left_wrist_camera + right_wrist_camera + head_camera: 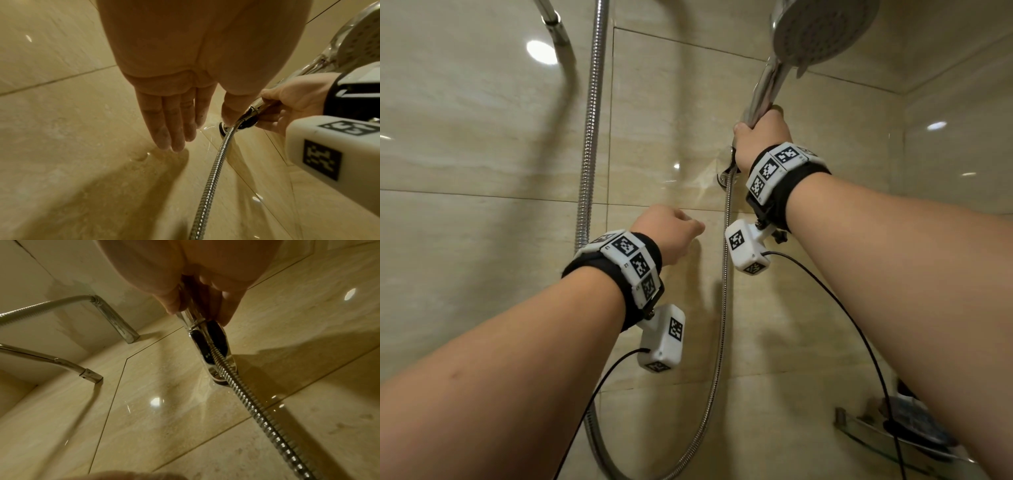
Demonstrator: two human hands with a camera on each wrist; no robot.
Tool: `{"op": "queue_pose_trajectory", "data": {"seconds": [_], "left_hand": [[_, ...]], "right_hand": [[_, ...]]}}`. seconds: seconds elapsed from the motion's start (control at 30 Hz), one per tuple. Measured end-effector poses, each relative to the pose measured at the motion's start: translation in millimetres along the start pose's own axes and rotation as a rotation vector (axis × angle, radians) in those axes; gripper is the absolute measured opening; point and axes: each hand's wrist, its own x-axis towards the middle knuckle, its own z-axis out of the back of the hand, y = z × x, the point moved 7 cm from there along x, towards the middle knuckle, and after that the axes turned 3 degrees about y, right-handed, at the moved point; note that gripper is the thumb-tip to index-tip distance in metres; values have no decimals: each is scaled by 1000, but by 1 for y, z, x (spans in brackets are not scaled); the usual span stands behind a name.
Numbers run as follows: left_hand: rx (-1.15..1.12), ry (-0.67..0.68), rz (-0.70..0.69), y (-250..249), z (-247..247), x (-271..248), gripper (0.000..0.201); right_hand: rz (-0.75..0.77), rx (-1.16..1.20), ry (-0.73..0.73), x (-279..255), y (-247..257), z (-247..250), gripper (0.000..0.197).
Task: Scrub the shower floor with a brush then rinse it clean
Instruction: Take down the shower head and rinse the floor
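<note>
From the head view, a glass corner shelf (pixel 893 435) sits low on the right of the beige tiled wall (pixel 482 154), and a second metal hose (pixel 590 137) hangs at left. The right hand (pixel 760 137) wraps the handle of the shower head (pixel 822 31), just above the wall bracket (pixel 726 171).

In the left wrist view, the left hand (pixel 174 116) is spread flat, fingers straight, near the tiles, holding nothing.

In the right wrist view, the shower hose (pixel 257 410) trails from the gripped handle.
</note>
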Motion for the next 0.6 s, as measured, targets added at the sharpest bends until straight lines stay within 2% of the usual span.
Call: {"op": "queue_pose_trajectory", "data": {"seconds": [0.3, 0.6], "left_hand": [[25, -6, -7, 10, 2, 5, 26], [8, -5, 11, 18, 1, 10, 22]], "right_hand": [[101, -113, 51, 8, 2, 3, 34], [114, -228, 98, 16, 5, 1, 42]]}}
